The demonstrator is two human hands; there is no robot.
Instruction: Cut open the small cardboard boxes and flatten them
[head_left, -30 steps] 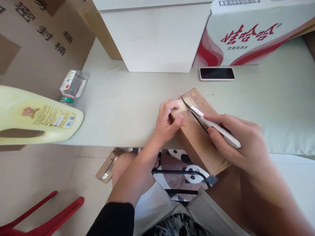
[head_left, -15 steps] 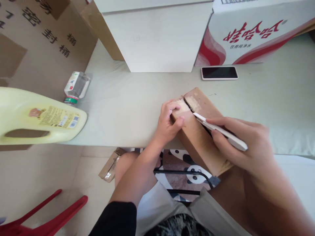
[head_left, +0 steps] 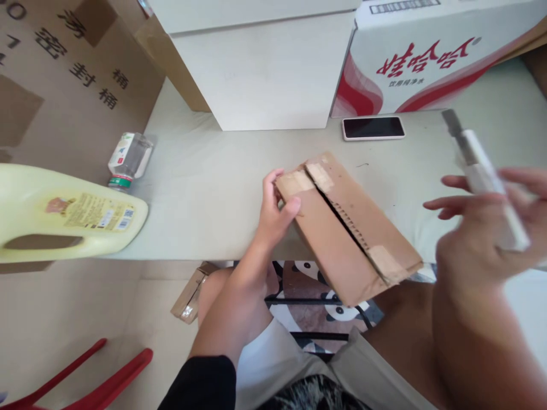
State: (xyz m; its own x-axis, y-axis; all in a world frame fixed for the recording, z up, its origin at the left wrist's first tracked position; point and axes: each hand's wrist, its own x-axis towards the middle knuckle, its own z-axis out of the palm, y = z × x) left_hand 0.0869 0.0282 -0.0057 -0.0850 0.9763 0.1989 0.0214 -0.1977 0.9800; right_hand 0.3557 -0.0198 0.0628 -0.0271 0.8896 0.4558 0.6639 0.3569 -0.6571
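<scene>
Two bare hands were at work over a flat brown cardboard parcel [head_left: 346, 228] that lay slantwise across the near edge of a pale table [head_left: 213, 176], its lower corner jutting out past the edge above the person's lap. The left hand [head_left: 273, 213] gripped the parcel's upper left corner, thumb pressed on the top face beside a patch of tan tape and the other fingers curled around the side. A dark seam ran lengthwise down the middle of the parcel's top, with tape patches at both ends (whether the seam was cut right through, I could not tell).

The right hand [head_left: 487, 228] was raised off to the right, well apart from the parcel, and blurred. Its fingers were closed around a white utility knife [head_left: 482, 171], the grey blade end pointing up and away towards the back of the table.

Behind the parcel a phone [head_left: 373, 128] lay face up with a dark screen, just in front of a red-and-white carton [head_left: 427, 62]. A white box [head_left: 265, 68] stood beside that carton. At the left a yellow jug [head_left: 64, 213] lay on its side, and near it a small clear bottle [head_left: 128, 156].
</scene>
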